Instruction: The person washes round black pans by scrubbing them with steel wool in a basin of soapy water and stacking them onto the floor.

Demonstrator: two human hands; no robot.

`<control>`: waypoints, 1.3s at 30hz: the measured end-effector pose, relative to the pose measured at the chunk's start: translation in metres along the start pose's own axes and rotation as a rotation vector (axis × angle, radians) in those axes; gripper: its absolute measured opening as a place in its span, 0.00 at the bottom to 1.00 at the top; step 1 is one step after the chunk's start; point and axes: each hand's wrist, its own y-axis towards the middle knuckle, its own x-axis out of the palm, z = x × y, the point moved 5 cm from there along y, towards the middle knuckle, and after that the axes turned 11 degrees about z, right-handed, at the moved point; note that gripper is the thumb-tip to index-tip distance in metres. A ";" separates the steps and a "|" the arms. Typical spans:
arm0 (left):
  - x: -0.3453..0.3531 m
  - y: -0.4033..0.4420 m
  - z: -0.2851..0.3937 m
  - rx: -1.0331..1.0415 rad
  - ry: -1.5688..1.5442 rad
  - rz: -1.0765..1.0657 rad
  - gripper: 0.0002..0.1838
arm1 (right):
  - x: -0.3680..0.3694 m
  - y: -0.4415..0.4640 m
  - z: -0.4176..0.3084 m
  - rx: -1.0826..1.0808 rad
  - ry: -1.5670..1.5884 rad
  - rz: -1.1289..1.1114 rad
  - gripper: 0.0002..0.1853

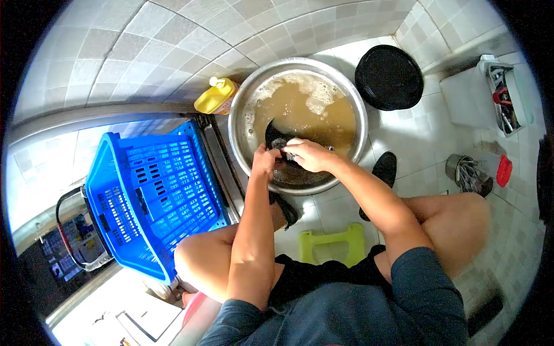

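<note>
A wide metal basin point(362, 124) of cloudy brown water with foam stands in front of me. Both my hands meet over its near left part. My left hand point(266, 160) is closed on the edge of a black, curved item point(271, 131), perhaps a pan or dish, that lies partly under the water. My right hand point(310, 155) is closed on a grey, rough scouring pad point(279, 143), pressed against the black item. The fingers hide part of both, and the murky water covers the item's lower side.
A blue plastic crate point(173, 190) stands at left, near a yellow bottle point(216, 102). A round black tray or lid point(389, 77) lies right of the basin. A green stool point(332, 244) is below me. Farther right are a utensil container point(468, 173) and a white bin point(470, 98).
</note>
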 end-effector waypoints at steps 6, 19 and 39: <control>0.011 -0.010 0.001 0.007 0.018 -0.015 0.24 | 0.007 0.037 0.004 -0.028 -0.220 0.034 0.23; 0.011 -0.034 -0.013 -0.053 -0.081 0.040 0.24 | 0.013 0.067 0.062 0.439 -0.618 0.186 0.13; 0.010 -0.002 -0.073 -0.223 -0.303 0.184 0.13 | -0.002 -0.035 -0.009 0.536 -0.526 -0.172 0.14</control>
